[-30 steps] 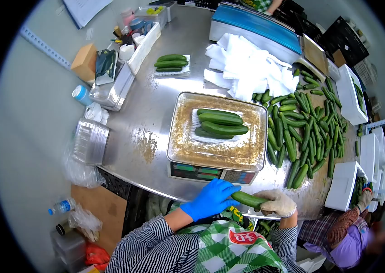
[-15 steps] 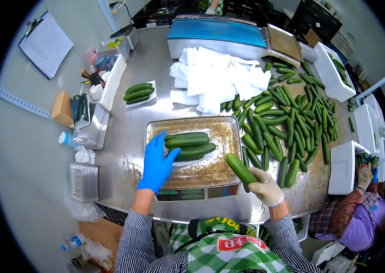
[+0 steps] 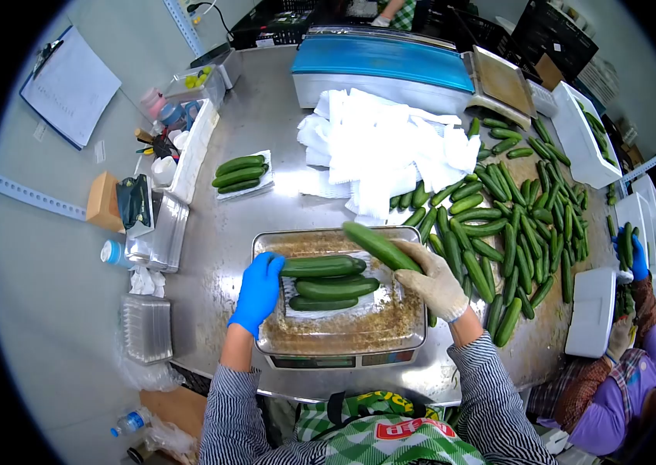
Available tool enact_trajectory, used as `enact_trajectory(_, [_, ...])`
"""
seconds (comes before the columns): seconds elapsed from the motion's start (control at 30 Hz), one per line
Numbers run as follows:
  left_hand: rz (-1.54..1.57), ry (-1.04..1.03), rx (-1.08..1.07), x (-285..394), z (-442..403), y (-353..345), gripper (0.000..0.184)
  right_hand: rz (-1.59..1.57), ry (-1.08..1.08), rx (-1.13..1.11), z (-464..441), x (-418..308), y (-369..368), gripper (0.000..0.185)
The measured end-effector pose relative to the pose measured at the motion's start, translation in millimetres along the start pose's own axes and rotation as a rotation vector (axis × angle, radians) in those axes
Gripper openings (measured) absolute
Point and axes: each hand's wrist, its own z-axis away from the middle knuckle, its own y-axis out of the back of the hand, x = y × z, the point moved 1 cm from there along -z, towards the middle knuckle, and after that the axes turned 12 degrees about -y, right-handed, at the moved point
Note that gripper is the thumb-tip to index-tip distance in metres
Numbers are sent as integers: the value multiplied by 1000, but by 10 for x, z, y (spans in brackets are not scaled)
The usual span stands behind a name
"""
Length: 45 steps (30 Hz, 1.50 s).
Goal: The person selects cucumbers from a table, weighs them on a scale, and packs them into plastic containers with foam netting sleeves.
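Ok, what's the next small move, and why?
Probably lift the far cucumber off the white pad with the left hand, before lowering the held cucumber. The left hand is at the far cucumber's end, while the right hand has the held one above the scale tray, where several already lie.

Head-worn wide view, forward and down over a metal table
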Motion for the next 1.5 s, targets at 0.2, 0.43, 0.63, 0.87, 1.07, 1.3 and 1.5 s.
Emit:
enact_trajectory(0.2, [63, 94, 149, -336, 298, 619, 28, 157, 73, -107, -398, -41, -356, 48])
enact_trajectory(0.43, [70, 183, 283, -212, 814, 991, 33, 425, 325, -7, -461, -151, -494, 35])
enact_trajectory(0.63, [191, 69, 242, 238, 1010, 507, 25, -65, 266, -19, 138, -273, -517, 59])
enact_trajectory(0.87, [546, -101, 69, 1275, 1513, -1071, 19, -945, 140, -80, 793, 9, -627, 42])
enact_trajectory(1.07, [234, -326, -23, 1059, 1913, -1016, 31, -403, -102, 379, 753, 188, -368, 39])
enact_trajectory(1.3, [246, 13, 403, 139, 1221, -42, 46, -94, -142, 347, 380, 331, -603, 39])
enact_trajectory(1.5, [240, -17, 167, -9, 775, -264, 61, -259, -74, 330, 227, 358, -912, 39])
